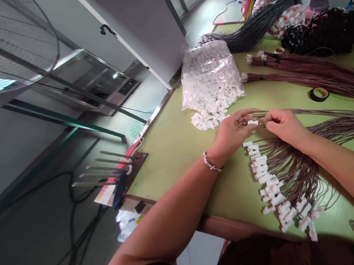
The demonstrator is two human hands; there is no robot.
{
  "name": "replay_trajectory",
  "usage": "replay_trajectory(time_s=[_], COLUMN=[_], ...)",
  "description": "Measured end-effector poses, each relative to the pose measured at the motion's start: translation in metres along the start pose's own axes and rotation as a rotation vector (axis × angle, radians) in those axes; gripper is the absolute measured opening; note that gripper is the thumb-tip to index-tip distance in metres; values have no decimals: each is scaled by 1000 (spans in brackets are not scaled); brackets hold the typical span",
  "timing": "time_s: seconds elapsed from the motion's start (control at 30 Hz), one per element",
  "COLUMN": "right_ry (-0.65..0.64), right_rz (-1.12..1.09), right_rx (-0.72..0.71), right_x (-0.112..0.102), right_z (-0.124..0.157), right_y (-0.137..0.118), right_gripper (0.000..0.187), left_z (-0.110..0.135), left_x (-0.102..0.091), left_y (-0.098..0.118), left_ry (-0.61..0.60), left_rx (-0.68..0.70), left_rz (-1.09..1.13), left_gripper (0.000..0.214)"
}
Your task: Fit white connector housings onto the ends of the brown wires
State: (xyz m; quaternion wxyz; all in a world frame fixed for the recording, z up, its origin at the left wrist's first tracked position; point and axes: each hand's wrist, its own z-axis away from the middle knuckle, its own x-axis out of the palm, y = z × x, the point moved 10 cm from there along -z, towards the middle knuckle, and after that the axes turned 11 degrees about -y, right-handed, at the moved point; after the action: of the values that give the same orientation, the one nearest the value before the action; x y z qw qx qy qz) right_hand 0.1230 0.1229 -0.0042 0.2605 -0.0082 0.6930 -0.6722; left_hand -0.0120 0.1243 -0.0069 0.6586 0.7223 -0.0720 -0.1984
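Between the thumb and fingers of my left hand [232, 134] is a small white connector housing [253, 123]. Just to its right, my right hand [283, 126] pinches a thin dark wire, its tip pointing at the connector; whether the two touch I cannot tell. Below my hands lies a row of white connectors [266, 176] fixed to the ends of brown wires [300, 166]. Beyond my left hand, loose white connectors [208, 118] spill from a clear plastic bag [209, 68].
Bundles of brown wire [317, 75] lie at the back right of the green table [173, 151], near a roll of black tape [319, 94]. Behind them are a black bundle [254, 24] and a black heap [323, 33]. A pronged rack [115, 167] stands at the left edge.
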Motion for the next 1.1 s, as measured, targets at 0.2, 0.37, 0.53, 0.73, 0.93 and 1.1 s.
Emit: replay_trajectory(time_s=[0.2, 0.37, 0.53, 0.73, 0.93, 1.1], right_ry=[13, -32, -25, -60, -55, 40], right_rz=[62, -1, 38, 141, 480, 951], right_rx=[-20, -4, -19, 7, -3, -35], right_x=[0, 6, 6, 6, -16, -10], right_z=[1, 0, 2, 2, -11, -28], right_y=[-3, 1, -1, -3, -10, -10], right_gripper=[10, 10, 11, 12, 21, 26], left_z=[2, 4, 1, 0, 7, 23], left_x=[-5, -3, 9, 9, 25, 45], left_y=[-10, 4, 6, -3, 12, 31], left_ry=[-8, 13, -22, -62, -378, -758], left_rx=[-96, 3, 27, -25, 54, 150], left_rz=[-30, -124, -140, -134, -305, -269], left_gripper=[16, 9, 8, 10, 10, 15])
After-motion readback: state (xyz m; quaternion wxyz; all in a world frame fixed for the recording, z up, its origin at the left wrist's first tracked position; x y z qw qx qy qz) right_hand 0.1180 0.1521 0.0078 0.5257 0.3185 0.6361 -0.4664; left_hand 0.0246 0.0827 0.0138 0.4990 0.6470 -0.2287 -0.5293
